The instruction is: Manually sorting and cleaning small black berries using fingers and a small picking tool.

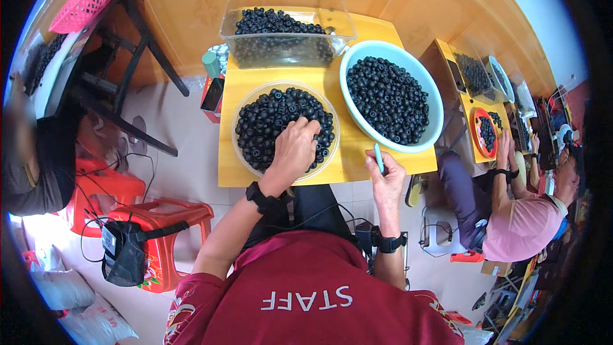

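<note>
Pieces, small, glossy black, round and bead-like with dimpled centres, filled a shallow round tray of clear plastic at the middle of the frame. They lay beneath and around the fingers of the left hand, which reached over the tray's right part. More such pieces were heaped in a deep round basin of light-blue plastic, just right of the tray and above the right hand. Others lay in a rectangular box of clear plastic at upper centre, beyond both hands. All three containers stood on a table with a yellow wooden top.

The left forearm slanted up and rightward from the lower part of the frame, a black wristband around its wrist. The left hand had its back turned upward and its fingers bunched and curled down, the tips hidden among the pieces; whether they pinched one could not be told.

The right forearm rose almost straight, also wearing a black band. The right hand was at the table's front edge, fingers folded, gripping a slim pale-turquoise stick-shaped tool whose upper end pointed toward the basin.
</note>
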### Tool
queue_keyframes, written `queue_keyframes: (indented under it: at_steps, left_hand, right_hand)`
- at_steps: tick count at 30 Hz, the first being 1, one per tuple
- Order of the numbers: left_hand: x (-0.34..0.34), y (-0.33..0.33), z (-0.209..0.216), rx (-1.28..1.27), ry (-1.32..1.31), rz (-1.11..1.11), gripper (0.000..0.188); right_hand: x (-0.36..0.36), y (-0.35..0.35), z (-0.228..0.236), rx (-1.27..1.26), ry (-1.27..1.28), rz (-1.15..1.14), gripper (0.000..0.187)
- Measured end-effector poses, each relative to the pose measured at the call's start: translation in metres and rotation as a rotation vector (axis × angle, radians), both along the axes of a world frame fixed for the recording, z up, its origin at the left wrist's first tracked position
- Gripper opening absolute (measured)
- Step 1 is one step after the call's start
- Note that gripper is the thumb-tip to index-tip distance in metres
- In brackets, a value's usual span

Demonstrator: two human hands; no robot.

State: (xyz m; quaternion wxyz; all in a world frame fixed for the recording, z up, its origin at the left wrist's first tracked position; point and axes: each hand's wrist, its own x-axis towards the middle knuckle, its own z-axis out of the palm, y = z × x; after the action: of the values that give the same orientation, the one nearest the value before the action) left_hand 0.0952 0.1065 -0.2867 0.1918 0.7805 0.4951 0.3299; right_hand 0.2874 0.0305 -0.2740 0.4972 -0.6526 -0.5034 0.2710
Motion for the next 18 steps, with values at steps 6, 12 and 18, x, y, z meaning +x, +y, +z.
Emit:
queue_keyframes:
  at_steps: [6, 12, 18]
  left_hand:
    - [-0.008, -0.005, -0.007, 0.022, -0.067, -0.014, 0.021]
    - [-0.037, -0.015, 0.002, -0.638, -0.865, -0.069, 0.025]
    - [-0.044, -0.033, 0.013, -0.965, -1.371, -0.260, 0.029]
  right_hand:
    - [-0.005, -0.002, -0.003, -0.002, 0.027, 0.025, 0.012]
    - [-0.008, -0.007, -0.004, -0.057, 0.024, 0.035, 0.013]
    - [-0.033, -0.010, 0.014, 0.022, -0.022, 0.255, 0.016]
